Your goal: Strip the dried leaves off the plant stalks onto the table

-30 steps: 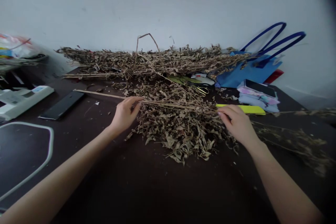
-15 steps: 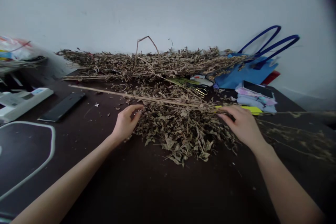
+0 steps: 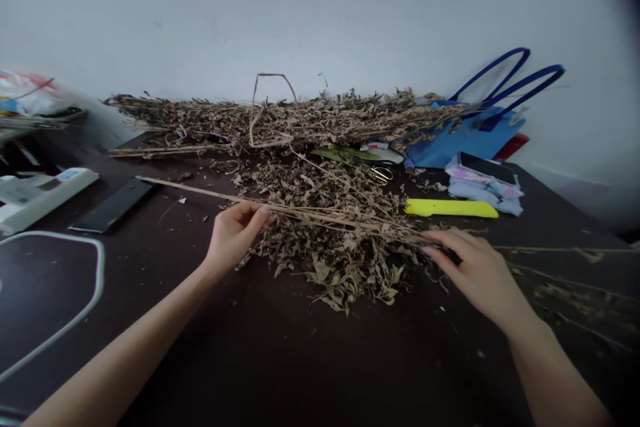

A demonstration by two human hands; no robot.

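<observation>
A long dried plant stalk point(image 3: 193, 187) with thinner stems alongside slants across the middle of the dark table. My right hand point(image 3: 477, 273) is closed on its right part, thumb and fingers pinching it. Farther left, my left hand point(image 3: 235, 233) pinches at the same stalk with thumb and forefinger. Under the stalk and between my hands lies a heap of dry crumpled leaves point(image 3: 345, 273). Thin leafy stems point(image 3: 575, 290) trail to the right beyond my right hand, somewhat blurred.
Along the wall lies a large bundle of dried plants point(image 3: 300, 121). Behind my right hand are a yellow strip-shaped object point(image 3: 450, 208), scissors point(image 3: 383, 173), a blue bag point(image 3: 465, 140) and a phone point(image 3: 487, 169) on cloth. A black phone-like slab point(image 3: 115, 205), a power strip point(image 3: 47, 195) and white cable point(image 3: 100, 267) lie left.
My right hand has come nearer and slightly right, bringing the stalk's right part down off the yellow object. A bent stem at the back has shifted shape.
</observation>
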